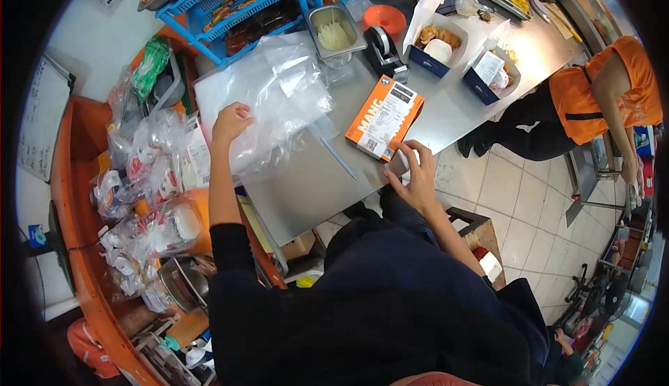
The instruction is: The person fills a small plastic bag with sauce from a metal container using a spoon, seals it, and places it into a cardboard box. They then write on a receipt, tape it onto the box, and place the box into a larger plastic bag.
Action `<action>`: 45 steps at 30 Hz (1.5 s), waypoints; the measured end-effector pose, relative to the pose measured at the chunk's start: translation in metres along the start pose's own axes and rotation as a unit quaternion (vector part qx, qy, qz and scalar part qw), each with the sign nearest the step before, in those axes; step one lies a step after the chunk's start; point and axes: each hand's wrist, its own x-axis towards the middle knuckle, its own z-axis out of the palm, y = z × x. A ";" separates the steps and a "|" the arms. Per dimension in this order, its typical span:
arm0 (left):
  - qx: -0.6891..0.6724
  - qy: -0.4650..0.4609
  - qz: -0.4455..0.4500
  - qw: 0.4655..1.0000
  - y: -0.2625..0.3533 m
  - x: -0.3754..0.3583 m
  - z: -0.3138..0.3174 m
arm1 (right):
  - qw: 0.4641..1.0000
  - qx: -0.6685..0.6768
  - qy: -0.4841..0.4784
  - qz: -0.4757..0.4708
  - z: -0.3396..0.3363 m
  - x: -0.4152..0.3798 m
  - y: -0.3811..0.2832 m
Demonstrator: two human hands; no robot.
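Note:
My left hand [232, 122] is over the left side of a pile of clear plastic bags [279, 86], its fingers curled in. Whether a bag is pinched in them is not clear. My right hand [417, 182] is at the table's front edge, thumb and forefinger apart in a curve. Its fingertips are beside the near corner of an orange box [385, 117] with white printed labels on top; contact is hard to make out. Between the bags and the box lies a thin blue-grey pen-like stick [338, 157].
Behind are a tape dispenser [385, 51], a metal tub of pale shreds [336, 32], an orange bowl [385, 20] and blue baskets [237, 9]. Two open food boxes [437, 48] [491, 76] stand right. An orange bin [83, 225] holds bagged items. A person in an orange shirt [592, 100] bends at right.

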 end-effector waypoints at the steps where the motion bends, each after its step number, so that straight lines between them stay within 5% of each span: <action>1: 0.028 0.128 0.006 0.991 0.011 -0.001 0.000 | 1.000 -0.003 0.025 -0.003 0.001 -0.003 0.002; 2: 0.055 0.252 0.013 0.966 0.026 0.001 -0.001 | 1.000 -0.005 0.031 -0.003 0.000 -0.003 0.003; 6: -0.099 0.153 -0.113 0.977 0.104 0.032 0.017 | 0.998 0.021 0.055 0.005 -0.005 0.001 -0.002; 9: 0.055 0.216 -0.084 0.971 0.110 0.055 0.034 | 0.997 0.048 0.058 -0.028 -0.001 0.016 -0.010; 10: -0.183 0.228 -0.038 0.956 0.107 0.059 0.026 | 0.995 0.058 0.063 -0.050 -0.001 0.025 -0.013; 11: -0.409 0.223 0.013 0.885 0.106 0.064 0.019 | 0.993 0.071 0.070 -0.068 0.001 0.039 -0.016; 14: -0.550 0.186 -0.014 0.814 0.151 0.024 -0.019 | 0.981 0.123 0.100 -0.110 0.021 0.103 -0.040; 19: -0.462 0.180 0.035 0.868 0.162 0.003 -0.028 | 0.955 0.251 0.121 -0.105 0.090 0.214 -0.071; 20: -0.457 0.188 0.041 0.868 0.154 0.006 -0.036 | 0.963 0.265 0.028 -0.026 0.098 0.231 -0.063; 21: -0.431 0.196 -0.049 0.879 0.139 0.011 -0.044 | 0.958 0.274 -0.066 0.053 0.102 0.248 -0.057; 22: -0.404 0.203 -0.139 0.881 0.123 0.014 -0.051 | 0.955 0.289 -0.025 0.064 0.101 0.263 -0.050; 23: -0.368 0.264 -0.010 0.891 0.105 0.014 -0.058 | 0.950 0.303 0.013 0.075 0.097 0.277 -0.041; 24: -0.368 0.270 -0.009 0.890 0.085 0.017 -0.055 | 0.929 0.355 0.096 0.053 0.098 0.290 -0.034; 25: -0.051 0.309 -0.169 0.935 0.063 0.020 -0.045 | 0.943 0.311 0.025 0.117 0.084 0.302 -0.023; 27: 0.268 0.314 -0.310 0.857 0.061 0.015 -0.049 | 0.938 0.330 0.036 0.101 0.066 0.307 -0.028; 29: 0.255 0.393 -0.260 0.844 0.105 -0.021 -0.073 | 0.926 0.368 0.055 0.060 0.060 0.304 -0.038; 31: -0.093 0.309 -0.056 0.945 0.161 -0.040 -0.071 | 0.919 0.383 -0.002 0.090 0.036 0.286 -0.073; 33: -0.317 0.117 0.056 0.940 0.180 -0.020 -0.041 | 0.887 0.428 -0.105 0.138 0.025 0.272 -0.093; 34: -0.320 0.107 0.049 0.940 0.189 -0.012 -0.033 | 0.885 0.427 -0.108 0.150 0.027 0.271 -0.093; 36: -0.343 0.309 0.152 0.874 0.205 0.000 -0.017 | 0.945 0.320 -0.022 -0.066 0.028 0.267 -0.085; 37: -0.348 0.297 0.149 0.877 0.207 -0.001 -0.012 | 0.947 0.317 -0.022 -0.053 0.017 0.261 -0.087; 39: -0.560 0.242 0.158 0.777 0.206 -0.010 -0.019 | 0.971 0.082 0.136 -0.182 -0.016 0.257 -0.103; 40: -0.625 0.221 0.156 0.732 0.206 -0.017 -0.025 | 0.972 0.080 0.134 -0.175 -0.023 0.252 -0.108; 42: -0.754 -0.111 0.039 0.646 0.212 -0.043 -0.046 | 0.949 0.070 0.147 -0.271 -0.031 0.240 -0.120; 44: -0.714 -0.061 0.041 0.696 0.225 -0.048 -0.043 | 0.967 0.024 0.097 -0.235 -0.039 0.229 -0.131; 45: -0.638 0.049 0.086 0.764 0.226 -0.047 -0.040 | 0.959 0.017 0.148 -0.242 -0.040 0.230 -0.130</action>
